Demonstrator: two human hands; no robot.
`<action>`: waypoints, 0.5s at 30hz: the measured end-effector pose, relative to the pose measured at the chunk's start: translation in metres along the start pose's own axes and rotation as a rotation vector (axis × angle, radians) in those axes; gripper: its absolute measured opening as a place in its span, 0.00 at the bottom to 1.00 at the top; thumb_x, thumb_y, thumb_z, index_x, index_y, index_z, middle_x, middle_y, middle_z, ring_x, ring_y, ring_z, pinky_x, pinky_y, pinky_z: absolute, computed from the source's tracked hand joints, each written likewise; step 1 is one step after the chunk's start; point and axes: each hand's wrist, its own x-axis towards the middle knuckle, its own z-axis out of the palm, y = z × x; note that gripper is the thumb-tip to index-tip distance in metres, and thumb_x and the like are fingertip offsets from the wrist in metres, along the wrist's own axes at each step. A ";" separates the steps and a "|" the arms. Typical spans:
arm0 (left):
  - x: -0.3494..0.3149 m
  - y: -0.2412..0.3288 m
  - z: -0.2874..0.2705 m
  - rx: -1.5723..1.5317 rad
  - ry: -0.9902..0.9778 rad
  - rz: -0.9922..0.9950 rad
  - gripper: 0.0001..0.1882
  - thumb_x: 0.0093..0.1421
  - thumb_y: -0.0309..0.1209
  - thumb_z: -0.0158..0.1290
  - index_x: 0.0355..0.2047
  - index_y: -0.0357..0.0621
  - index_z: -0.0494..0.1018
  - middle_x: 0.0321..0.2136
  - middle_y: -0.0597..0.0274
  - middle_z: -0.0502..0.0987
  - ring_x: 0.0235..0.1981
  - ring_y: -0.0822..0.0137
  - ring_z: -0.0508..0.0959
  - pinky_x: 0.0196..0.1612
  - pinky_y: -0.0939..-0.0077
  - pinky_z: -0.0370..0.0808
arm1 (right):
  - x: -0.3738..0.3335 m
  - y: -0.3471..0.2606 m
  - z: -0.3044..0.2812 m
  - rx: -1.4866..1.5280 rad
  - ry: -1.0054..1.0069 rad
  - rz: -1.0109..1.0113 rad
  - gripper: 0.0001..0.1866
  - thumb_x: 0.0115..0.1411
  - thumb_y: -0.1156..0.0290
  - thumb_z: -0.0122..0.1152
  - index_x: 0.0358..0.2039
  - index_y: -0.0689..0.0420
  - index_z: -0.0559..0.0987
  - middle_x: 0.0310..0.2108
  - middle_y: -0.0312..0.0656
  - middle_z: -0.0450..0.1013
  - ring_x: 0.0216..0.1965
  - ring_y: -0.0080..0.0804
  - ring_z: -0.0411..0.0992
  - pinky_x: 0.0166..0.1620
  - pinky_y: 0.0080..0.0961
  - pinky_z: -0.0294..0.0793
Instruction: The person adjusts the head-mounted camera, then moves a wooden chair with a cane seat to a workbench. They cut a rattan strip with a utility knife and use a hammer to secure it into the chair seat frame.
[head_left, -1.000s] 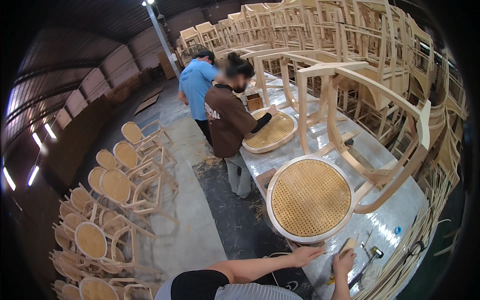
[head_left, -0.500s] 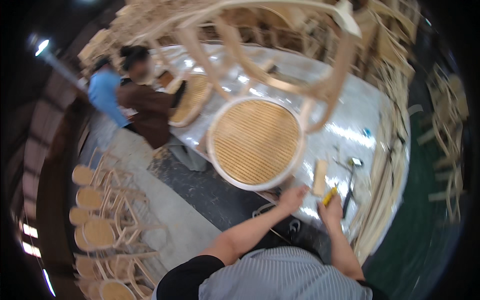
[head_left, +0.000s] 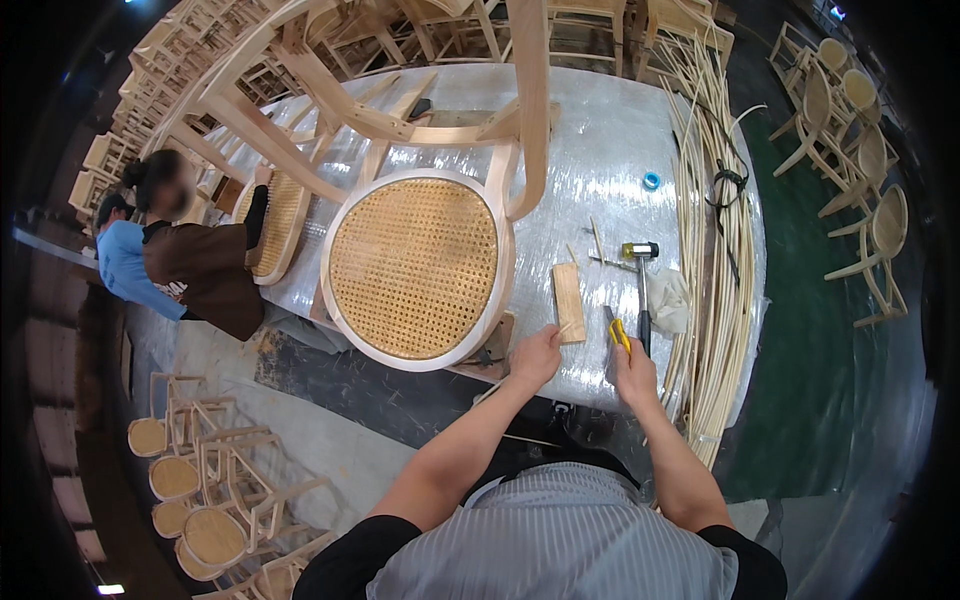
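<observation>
My right hand (head_left: pixel 636 374) is closed around a yellow utility knife (head_left: pixel 621 337), its grey blade end pointing away from me over the table. To its left, my left hand (head_left: pixel 537 357) has its fingers pinched together at the near left corner of a small flat wooden block (head_left: pixel 568 303). A thin pale sliver seems to stick out from those fingertips, too small to name. Left of the block lies a wooden chair frame (head_left: pixel 507 165) with a round woven cane seat (head_left: pixel 414 264) facing up. Neither hand touches the chair.
A hammer (head_left: pixel 643 285) lies right of the block, beside a crumpled white bag (head_left: pixel 668 300). A blue tape roll (head_left: pixel 651 181) sits farther off. Long rattan strips (head_left: pixel 705 250), tied in a bundle, line the table's right edge. At the left, a person (head_left: pixel 205 255) handles another cane seat (head_left: pixel 270 222).
The view has turned and steadied, so the chair sits farther left. The knife stays in my right hand, and my left hand is now pinched at the block's near end.
</observation>
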 end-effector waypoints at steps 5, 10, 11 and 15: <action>-0.001 -0.006 0.006 0.026 -0.111 -0.051 0.17 0.70 0.45 0.50 0.49 0.53 0.80 0.40 0.46 0.83 0.45 0.41 0.82 0.48 0.48 0.76 | -0.020 0.006 -0.010 0.112 -0.077 -0.031 0.19 0.73 0.62 0.52 0.58 0.60 0.70 0.36 0.64 0.78 0.42 0.67 0.78 0.45 0.54 0.75; 0.000 -0.016 0.012 -0.034 -0.111 -0.024 0.16 0.70 0.46 0.48 0.49 0.55 0.79 0.42 0.47 0.83 0.47 0.41 0.81 0.48 0.44 0.76 | -0.031 -0.005 -0.006 0.028 -0.115 -0.130 0.19 0.72 0.64 0.54 0.57 0.61 0.71 0.42 0.63 0.78 0.45 0.65 0.77 0.48 0.52 0.75; 0.001 -0.017 0.012 -0.047 -0.111 -0.017 0.16 0.70 0.46 0.48 0.48 0.54 0.79 0.42 0.47 0.83 0.47 0.41 0.81 0.48 0.44 0.76 | -0.032 -0.006 -0.004 0.012 -0.105 -0.164 0.19 0.71 0.64 0.54 0.57 0.61 0.72 0.44 0.63 0.77 0.46 0.64 0.77 0.49 0.52 0.75; 0.000 -0.017 0.013 -0.045 -0.116 -0.021 0.16 0.70 0.45 0.48 0.48 0.54 0.79 0.42 0.47 0.83 0.47 0.41 0.81 0.48 0.45 0.75 | -0.033 -0.008 0.001 -0.032 -0.188 -0.141 0.19 0.71 0.65 0.54 0.57 0.63 0.72 0.47 0.62 0.77 0.49 0.63 0.76 0.51 0.51 0.74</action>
